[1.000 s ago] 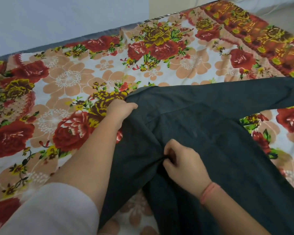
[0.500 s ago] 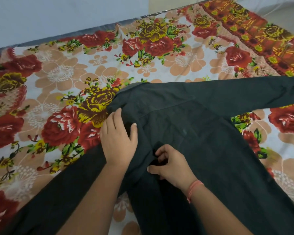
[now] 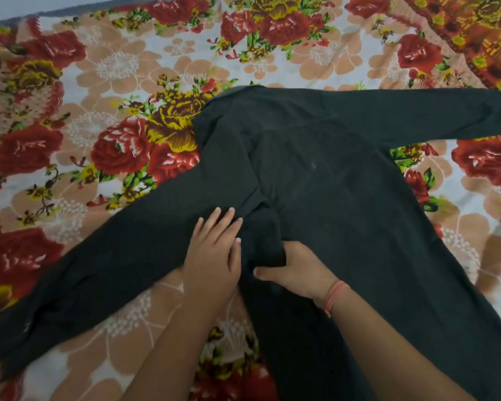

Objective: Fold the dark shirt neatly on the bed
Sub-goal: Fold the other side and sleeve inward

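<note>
The dark shirt [image 3: 330, 175] lies spread on the bed's floral sheet [image 3: 122, 70], collar end away from me. One long sleeve runs to the lower left, the other stretches off the right edge. My left hand [image 3: 214, 256] lies flat, fingers apart, on the shirt where the left sleeve joins the body. Beside it my right hand [image 3: 295, 270], with an orange band at the wrist, pinches a raised fold of the dark fabric at the armpit seam.
The flowered sheet covers the whole bed around the shirt. A dark red and orange patterned cloth [image 3: 475, 39] lies at the far right corner. The bed's far edge meets a pale wall [image 3: 26, 4] at the top left.
My left hand slid from the collar area down toward me to the sleeve joint, now pressing flat. The left sleeve now lies stretched out to the lower left. My right hand kept its pinch.
</note>
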